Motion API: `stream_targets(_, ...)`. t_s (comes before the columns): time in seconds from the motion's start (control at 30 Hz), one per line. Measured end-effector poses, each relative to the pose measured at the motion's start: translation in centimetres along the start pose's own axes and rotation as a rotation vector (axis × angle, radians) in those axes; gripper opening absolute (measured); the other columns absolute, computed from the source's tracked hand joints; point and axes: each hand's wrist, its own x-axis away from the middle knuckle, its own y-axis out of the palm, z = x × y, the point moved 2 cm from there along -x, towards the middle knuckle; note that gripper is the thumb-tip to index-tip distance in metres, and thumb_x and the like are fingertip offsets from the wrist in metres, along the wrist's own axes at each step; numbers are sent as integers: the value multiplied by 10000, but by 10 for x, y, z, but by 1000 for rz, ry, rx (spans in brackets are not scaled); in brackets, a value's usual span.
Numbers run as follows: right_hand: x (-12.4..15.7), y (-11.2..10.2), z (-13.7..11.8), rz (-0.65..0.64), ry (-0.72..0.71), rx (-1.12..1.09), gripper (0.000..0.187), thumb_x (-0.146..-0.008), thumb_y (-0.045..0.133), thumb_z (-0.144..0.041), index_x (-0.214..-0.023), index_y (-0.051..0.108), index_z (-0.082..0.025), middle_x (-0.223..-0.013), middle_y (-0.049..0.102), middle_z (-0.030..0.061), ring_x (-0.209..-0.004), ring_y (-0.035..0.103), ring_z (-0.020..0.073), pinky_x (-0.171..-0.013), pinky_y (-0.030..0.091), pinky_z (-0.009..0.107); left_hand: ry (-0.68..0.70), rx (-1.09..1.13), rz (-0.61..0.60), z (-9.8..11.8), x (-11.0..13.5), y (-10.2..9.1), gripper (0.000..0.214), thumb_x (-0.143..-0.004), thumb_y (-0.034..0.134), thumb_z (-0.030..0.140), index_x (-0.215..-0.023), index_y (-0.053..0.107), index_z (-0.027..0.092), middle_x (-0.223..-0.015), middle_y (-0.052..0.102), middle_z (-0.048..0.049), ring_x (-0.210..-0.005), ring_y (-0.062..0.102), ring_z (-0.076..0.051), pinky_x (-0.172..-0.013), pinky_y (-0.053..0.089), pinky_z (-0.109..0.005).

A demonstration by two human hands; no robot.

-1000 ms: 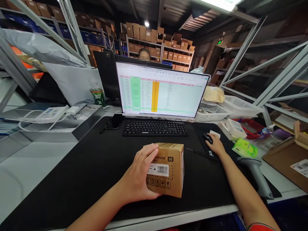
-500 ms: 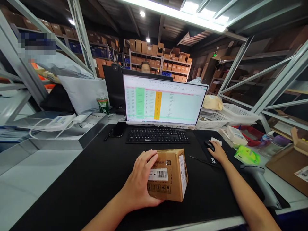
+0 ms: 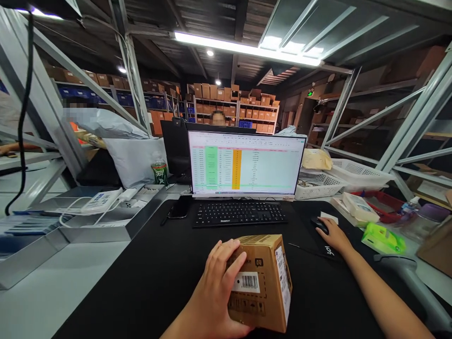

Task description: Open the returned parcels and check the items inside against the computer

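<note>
A small brown cardboard box (image 3: 270, 263) with a barcode label stands on the black desk mat, a white label on its right side. My left hand (image 3: 221, 282) wraps round its left end, fingers over the upper edge and thumb low at the front. Over to the right, my right hand (image 3: 334, 235) rests on a black computer mouse (image 3: 319, 224), its fingers curved over it. Behind the box lies a black keyboard (image 3: 240, 213). A monitor (image 3: 271, 165) showing a spreadsheet with green and orange columns stands beyond it.
A grey barcode scanner (image 3: 413, 282) lies right of my right forearm, near a green packet (image 3: 383, 238). White baskets (image 3: 356, 172) stand behind. A phone (image 3: 180, 208) lies left of the keyboard, near a green can-like bottle (image 3: 160, 172) and a grey tray (image 3: 141, 216). Other people are partly visible beyond.
The camera view has tilted up and shifted left, so everything sits lower and further right. Both hands keep their hold on the box and the mouse.
</note>
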Motion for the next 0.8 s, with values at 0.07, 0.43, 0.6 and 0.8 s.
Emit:
stream_targets(0.07,0,-1,-1,-8,3,-1,542,-973,500,-492,-1420,594,-199,-1425,576,171,-1271,633,351,-1098,527,496,4,-13,0,2,-1,-1,1138,-644,824,569,-1574,329,139,-1588,396,-227,-1523,376,-386,-1284,306,-611)
stream_targets(0.43,2,-5,-12,17,23,6,503,-944,577,-403,-1411,624,-222,-1402,596,145,-1263,649,325,-1095,540,444,-3,-143,-12,-11,2,2,1204,-726,710,858,-1623,317,157,-1581,437,-230,-1463,480,-370,-1111,540,-475)
stream_targets(0.6,0,-7,-14,12,26,-19,502,-928,598,-381,-1402,632,-219,-1401,599,151,-1273,642,323,-1103,535,443,-120,-80,-17,-19,11,10,1115,-817,623,848,-1650,281,190,-1629,412,-219,-1499,455,-376,-1129,531,-498)
stream_targets(0.8,-1,-6,-15,10,22,-28,520,-915,589,-369,-1401,628,-188,-1400,595,160,-1289,632,318,-1132,512,443,-188,-26,-8,-25,16,15,1050,-859,593,821,-1669,250,248,-1636,411,-220,-1476,480,-411,-1117,533,-568)
